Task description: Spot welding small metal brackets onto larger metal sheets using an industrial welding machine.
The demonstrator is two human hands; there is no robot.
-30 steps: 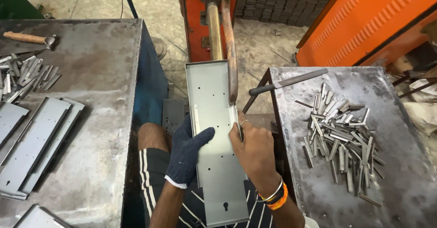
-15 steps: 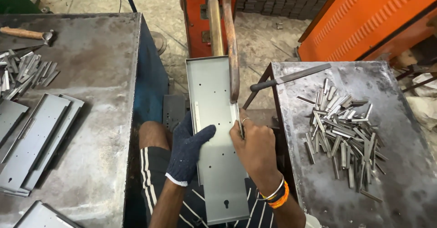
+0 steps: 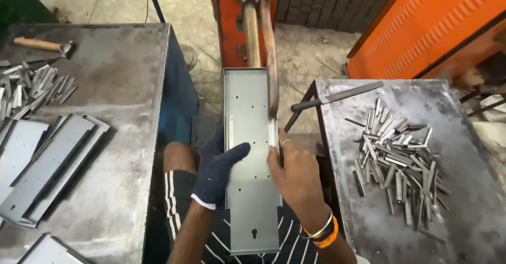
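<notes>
1. Since half a second ago, the long grey sheet-metal tray (image 3: 252,137) has barely shifted between the hands; only the view has drifted slightly, and the gloved thumb lies a little further across the tray floor.
2. Left hand (image 3: 217,168), in a dark blue knit glove, grasps the tray's left wall, thumb stretched over the floor, fingers curled under.
3. Right hand (image 3: 298,175), bare, with a ring and orange and silver bangles (image 3: 322,233) at the wrist, grips the tray's right wall, fingers wrapped round the rim.
4. That tray lies lengthwise over the person's lap, its far end under the copper-coloured arms (image 3: 262,37) of the orange machine (image 3: 232,27). Its floor shows small holes and a keyhole slot near the near end.
5. On the right table (image 3: 474,111), a heap of small metal strips (image 3: 398,161) sits mid-surface, with a file (image 3: 337,96) at the far left corner.
6. On the left table (image 3: 121,85), flat grey panels (image 3: 47,169) lie along the left edge, more strips (image 3: 34,85) and a hammer (image 3: 42,45) towards the far left corner.
</notes>
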